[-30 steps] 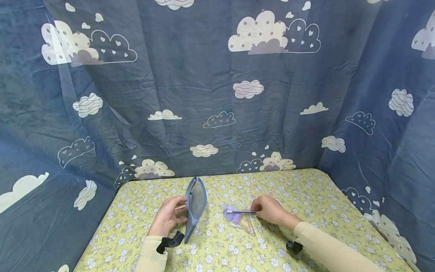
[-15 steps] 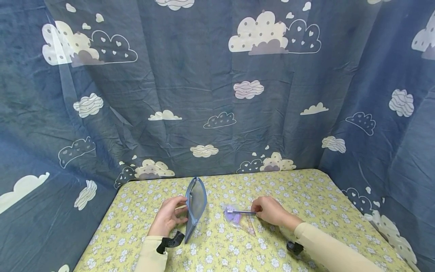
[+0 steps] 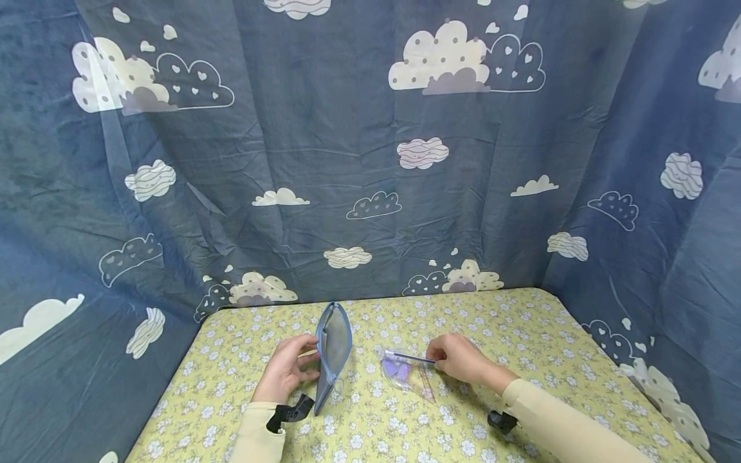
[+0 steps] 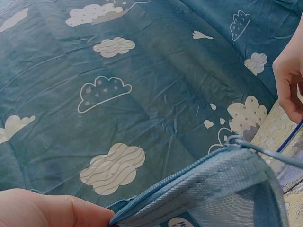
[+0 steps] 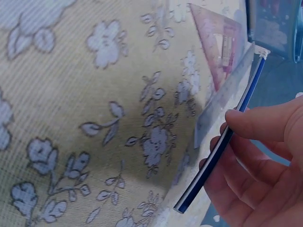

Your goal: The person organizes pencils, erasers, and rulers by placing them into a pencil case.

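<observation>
- Compared with half a second ago, the slim blue-and-white stick [image 3: 412, 357] has tipped: its white end sits higher in the head view, so it slants down to the right where it lay almost level.
- Your right hand [image 3: 457, 357], right of centre, pinches that stick between thumb and fingers; in the head view your hand hides the far end, but the right wrist view shows it at lower centre.
- Your left hand [image 3: 288, 368], left of centre, grips the near edge of a blue zip pouch [image 3: 338, 341]; both look unchanged.
- The pouch stands on edge near the middle of the frame, its mouth gaping. A small dark shape lies along its inner left side, too small to make out; you cannot tell what it holds.
- At the bottom of the left wrist view, a printed patch [image 4: 182, 222] on the pouch is cut off, its letters unreadable.
- Clear flat pieces [image 3: 405, 379], tinted purple and pink, lie on the flowered table [image 3: 231, 350] under the line of the stick. Their outlines blur together; one is a triangle [image 5: 210, 38], upper right in the right wrist view. Whether the stick touches them you cannot tell.
</observation>
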Demonstrator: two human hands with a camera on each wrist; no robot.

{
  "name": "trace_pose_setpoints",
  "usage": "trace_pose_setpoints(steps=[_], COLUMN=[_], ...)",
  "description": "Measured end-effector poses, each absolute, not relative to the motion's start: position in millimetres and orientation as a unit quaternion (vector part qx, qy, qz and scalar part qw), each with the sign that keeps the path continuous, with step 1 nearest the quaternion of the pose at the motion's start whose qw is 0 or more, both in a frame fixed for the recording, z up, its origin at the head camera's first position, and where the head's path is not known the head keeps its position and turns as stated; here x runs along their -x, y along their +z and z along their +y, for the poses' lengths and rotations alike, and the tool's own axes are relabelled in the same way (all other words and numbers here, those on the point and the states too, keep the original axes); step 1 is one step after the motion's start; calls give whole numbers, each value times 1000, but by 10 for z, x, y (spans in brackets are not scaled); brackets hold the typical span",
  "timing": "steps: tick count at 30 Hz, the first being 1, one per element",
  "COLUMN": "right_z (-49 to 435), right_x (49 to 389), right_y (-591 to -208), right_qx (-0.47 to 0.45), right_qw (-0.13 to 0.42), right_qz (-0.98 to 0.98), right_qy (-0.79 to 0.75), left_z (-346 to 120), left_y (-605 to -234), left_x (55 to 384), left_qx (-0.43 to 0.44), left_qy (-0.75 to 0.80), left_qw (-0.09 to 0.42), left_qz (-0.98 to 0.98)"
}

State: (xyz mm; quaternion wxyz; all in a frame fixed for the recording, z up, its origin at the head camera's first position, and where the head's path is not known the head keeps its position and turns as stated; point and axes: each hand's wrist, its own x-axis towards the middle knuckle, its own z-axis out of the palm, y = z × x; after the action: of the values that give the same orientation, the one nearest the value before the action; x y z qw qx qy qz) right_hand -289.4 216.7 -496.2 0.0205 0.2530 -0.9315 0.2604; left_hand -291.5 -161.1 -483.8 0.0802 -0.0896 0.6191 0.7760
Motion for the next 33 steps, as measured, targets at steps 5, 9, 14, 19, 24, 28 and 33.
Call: trace_pose_setpoints(steps=[5, 9, 14, 19, 24, 28, 33], right_z=[2143, 2109, 2058, 1997, 1913, 1847, 1765], right_x=[2882, 2871, 2856, 2822, 2799, 2794, 2800], right_y=[-4920, -4872, -4801, -4732, -4656, -4599, -4530], right_qx=[-261, -263, -255, -244, -237, -214, -167], right_qw=[15, -3, -23, -45, -60, -91, -131], right_qz=[-926, -918, -912, -900, -893, -881, -863], right_qy=[274, 296, 322, 358, 378, 412, 459], left_z=[-1613, -1613, -1614, -1620, -1626, -1629, -1629], left_y=[-4833, -4833, -4823, -4819, -4823, -4820, -4811], left_x=[2905, 2904, 2907, 2905, 2905, 2908, 2910], left_qx=[91, 91, 90, 94, 97, 96, 93], left_qy=[770, 768, 770, 772, 777, 779, 783], left_qw=[82, 80, 79, 77, 79, 83, 84], left_qz=[626, 629, 627, 624, 617, 614, 609])
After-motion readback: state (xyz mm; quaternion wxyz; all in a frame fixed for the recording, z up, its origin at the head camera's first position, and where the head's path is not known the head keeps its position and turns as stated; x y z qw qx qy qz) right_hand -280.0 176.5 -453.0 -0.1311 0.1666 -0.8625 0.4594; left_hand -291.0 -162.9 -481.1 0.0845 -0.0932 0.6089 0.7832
